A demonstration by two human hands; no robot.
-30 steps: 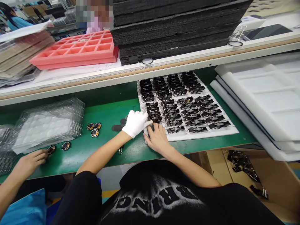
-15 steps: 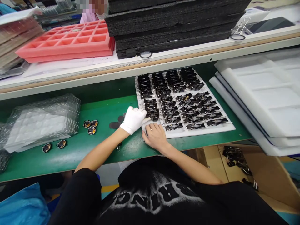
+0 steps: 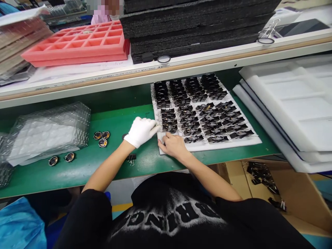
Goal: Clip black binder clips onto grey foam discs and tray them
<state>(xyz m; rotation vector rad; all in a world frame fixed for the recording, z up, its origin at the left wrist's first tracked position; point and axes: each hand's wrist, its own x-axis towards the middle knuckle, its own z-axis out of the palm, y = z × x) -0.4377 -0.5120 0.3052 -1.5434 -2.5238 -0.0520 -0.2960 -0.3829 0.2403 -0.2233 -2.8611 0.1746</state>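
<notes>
My left hand [image 3: 141,132], in a white glove, is closed in a pinch at the left edge of the white foam tray [image 3: 199,149]. What its fingertips grip is too small to make out. My bare right hand [image 3: 174,146] rests at the tray's front left corner, its fingers curled against the front of a row of black binder clips [image 3: 168,121]; anything in them is hidden. More clips fill the tray in several rows. Beside my left wrist lies a single binder clip [image 3: 131,157]. A dark disc [image 3: 125,136] shows partly behind the glove.
Several round, metal-rimmed pieces [image 3: 103,142] lie on the green bench, right of stacked clear plastic trays [image 3: 46,135]. White foam trays [image 3: 290,114] lean at the right. A shelf [image 3: 109,77] crosses above, bearing black foam sheets and a pink foam tray [image 3: 80,43].
My left hand has moved slightly left and away from my right hand. My right hand's fingers have shifted up to the front clips. The view has shifted a little.
</notes>
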